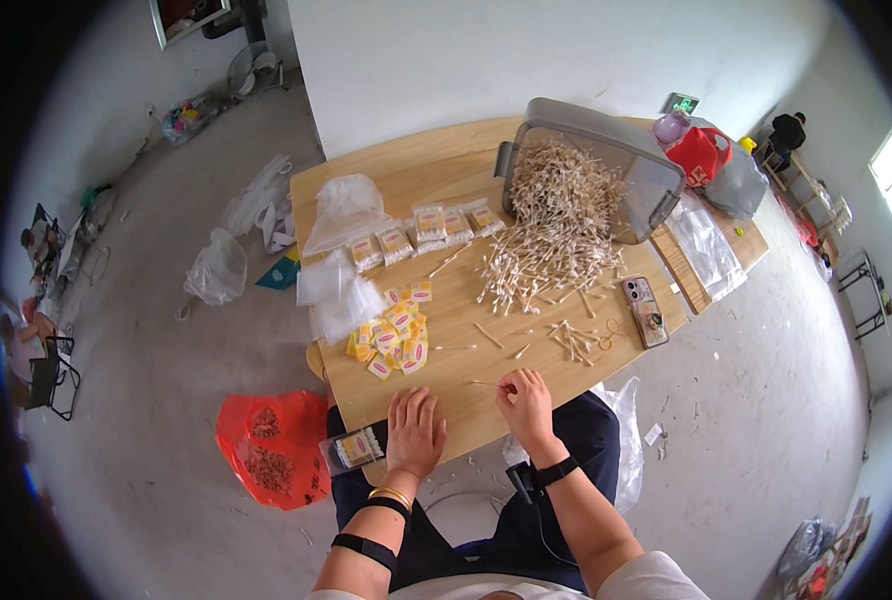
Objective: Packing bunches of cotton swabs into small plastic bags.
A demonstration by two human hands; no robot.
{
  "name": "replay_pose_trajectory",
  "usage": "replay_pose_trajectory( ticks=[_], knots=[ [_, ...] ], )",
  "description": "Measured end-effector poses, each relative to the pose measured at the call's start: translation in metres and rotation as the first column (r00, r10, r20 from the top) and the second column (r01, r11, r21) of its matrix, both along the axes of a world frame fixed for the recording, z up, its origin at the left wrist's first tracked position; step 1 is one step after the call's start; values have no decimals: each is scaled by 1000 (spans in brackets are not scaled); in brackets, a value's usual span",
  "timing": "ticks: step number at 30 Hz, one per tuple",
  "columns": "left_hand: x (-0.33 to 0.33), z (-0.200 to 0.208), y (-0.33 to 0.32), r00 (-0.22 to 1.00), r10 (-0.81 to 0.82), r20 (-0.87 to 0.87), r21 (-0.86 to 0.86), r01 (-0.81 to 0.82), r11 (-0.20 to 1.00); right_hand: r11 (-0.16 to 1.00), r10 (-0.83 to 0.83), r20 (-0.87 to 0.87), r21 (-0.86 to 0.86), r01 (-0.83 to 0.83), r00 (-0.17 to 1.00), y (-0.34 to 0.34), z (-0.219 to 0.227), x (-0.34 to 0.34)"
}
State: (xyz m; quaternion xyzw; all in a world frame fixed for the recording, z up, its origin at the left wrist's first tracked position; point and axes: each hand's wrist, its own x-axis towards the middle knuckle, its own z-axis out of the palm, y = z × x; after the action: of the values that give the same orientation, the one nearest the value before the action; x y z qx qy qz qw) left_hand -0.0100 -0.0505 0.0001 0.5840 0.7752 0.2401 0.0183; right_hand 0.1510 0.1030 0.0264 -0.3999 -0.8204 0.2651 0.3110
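My left hand [417, 436] lies palm down at the table's near edge, fingers stretched out and holding nothing I can see. Right beside it, a clear bag of cotton swabs with a yellow and white label [357, 447] lies at the edge over my lap. My right hand [528, 408] is closed in a pinch on a thin cotton swab [482, 382] that points left. Ahead of it are several loose cotton swabs [572, 343]. Yellow and white paper labels [394, 333] are heaped beyond my left hand.
A tipped grey bin [656, 190] spills a large pile of cotton swabs [561, 230]. Filled swab packs [428, 228] stand in a row beside clear plastic bags [344, 215]. A phone [645, 312] lies at the right edge. A red bag [276, 450] sits on the floor, left.
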Motion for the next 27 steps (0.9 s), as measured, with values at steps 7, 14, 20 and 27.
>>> replay_pose_trajectory(
  ticks=[7, 14, 20, 27],
  knots=[
    [0, 0, 0, 1000, 7, 4, -3, -7, 1000, 998, 47, 20, 36, -48, 999, -4, 0, 3],
    [0, -2, 0, 1000, 7, 2, 5, -7, 1000, 998, 47, 41, 44, -48, 998, -5, -5, 5],
    [-1, -2, 0, 1000, 7, -3, -24, -7, 1000, 996, 52, 42, 65, -54, 998, -5, -7, 4],
    [-1, -1, 0, 1000, 5, 0, -30, -5, 1000, 995, 60, 68, 71, -64, 996, -4, -7, 5]
  ],
)
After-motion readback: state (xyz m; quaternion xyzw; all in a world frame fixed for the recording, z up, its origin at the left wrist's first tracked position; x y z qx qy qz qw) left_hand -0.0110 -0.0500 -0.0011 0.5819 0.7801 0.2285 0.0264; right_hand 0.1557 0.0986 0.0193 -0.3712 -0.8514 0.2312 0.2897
